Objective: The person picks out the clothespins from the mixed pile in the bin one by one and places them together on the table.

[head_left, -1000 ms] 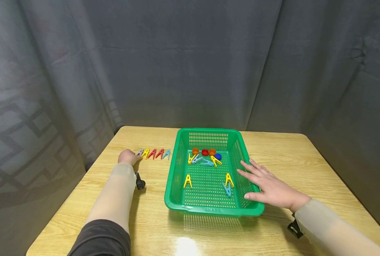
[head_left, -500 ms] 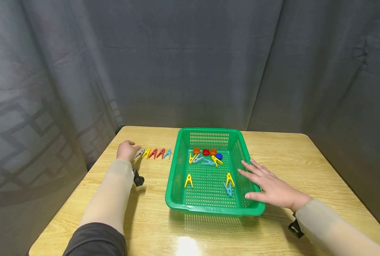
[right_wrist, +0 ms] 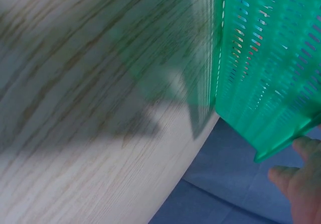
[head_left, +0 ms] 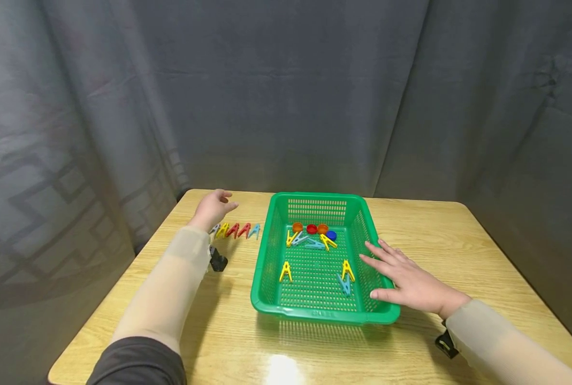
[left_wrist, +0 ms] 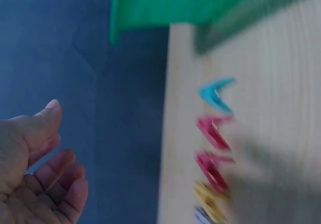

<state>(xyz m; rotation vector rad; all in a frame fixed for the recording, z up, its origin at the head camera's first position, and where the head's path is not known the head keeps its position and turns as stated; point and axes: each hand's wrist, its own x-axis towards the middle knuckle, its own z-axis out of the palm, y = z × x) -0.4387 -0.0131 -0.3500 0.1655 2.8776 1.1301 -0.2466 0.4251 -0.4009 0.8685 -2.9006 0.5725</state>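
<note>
My left hand [head_left: 212, 208] hovers over the table's far left, just beyond a row of clothespins; its fingers are loosely bent and hold nothing, as the left wrist view shows. The row has a grey clothespin [head_left: 215, 229], a yellow clothespin [head_left: 223, 230], two red clothespins [head_left: 234, 230] and a light-blue clothespin [left_wrist: 214, 94]. My right hand [head_left: 408, 280] lies with spread fingers over the right rim of a green basket [head_left: 325, 315]. Inside are several yellow clothespins [head_left: 286, 271], several blue ones [head_left: 345, 285], and orange, red and blue round caps [head_left: 312, 229] at the far end.
The wooden table [head_left: 425, 230] ends at its far edge before a dark grey curtain [head_left: 286, 107]. The basket's raised walls stand between the clothespin row and my right hand.
My left hand has let go of the grey clothespin at the row's left end, risen, and moved right and away over the row. The right hand stays at the basket rim.
</note>
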